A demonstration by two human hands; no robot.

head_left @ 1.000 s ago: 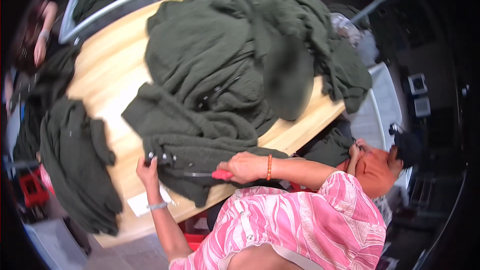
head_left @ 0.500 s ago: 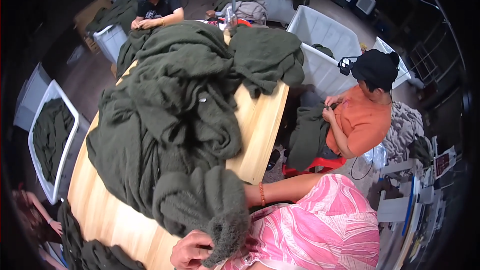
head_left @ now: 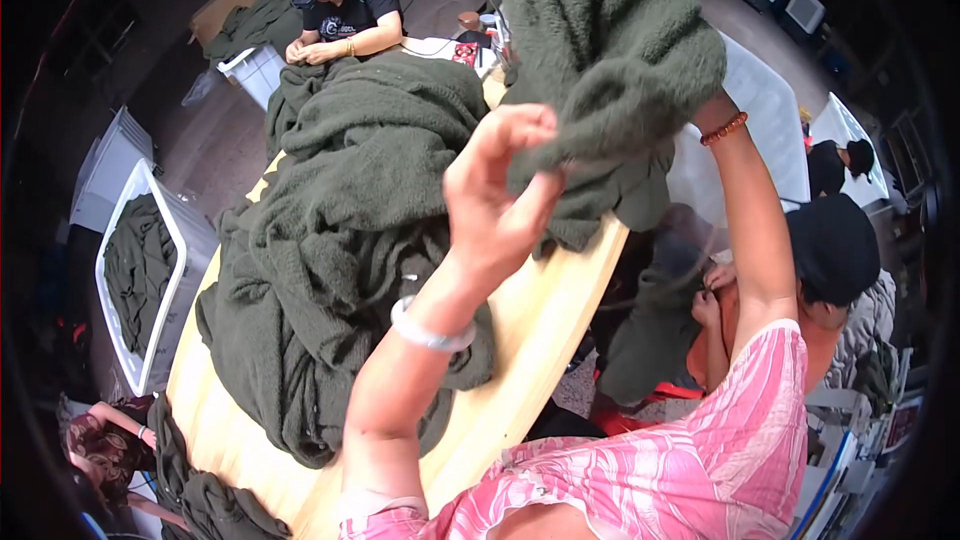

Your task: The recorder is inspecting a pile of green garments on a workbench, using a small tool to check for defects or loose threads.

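Above the right edge of the table (head_left: 545,340), a bundle of fuzzy dark green cloth (head_left: 620,45) hangs bunched in the air. Beyond that edge the right hand (head_left: 714,110) goes in behind the cloth, so how its fingers are set I cannot tell; the wrist with an orange bead bracelet (head_left: 722,130) shows plainly. Over the table, the left hand (head_left: 495,190) has its fingers curled and the thumb standing apart from them, tips at the cloth's lower left border; blur leaves it unclear whether they pinch that border or only brush it.

For a good lift, I would let the right hand carry the weight while the left takes a flat, sure hold of the border, thumb on one face and fingers on the other, not a random fold. Knit this soft may stretch from a single point, so two well-separated holds should serve better. The heap (head_left: 360,130) on the table and the draped layer (head_left: 575,228) at its right edge match in colour; watch for snags. With a seated co-worker (head_left: 833,245) right of the table, working inward over it seems safest.
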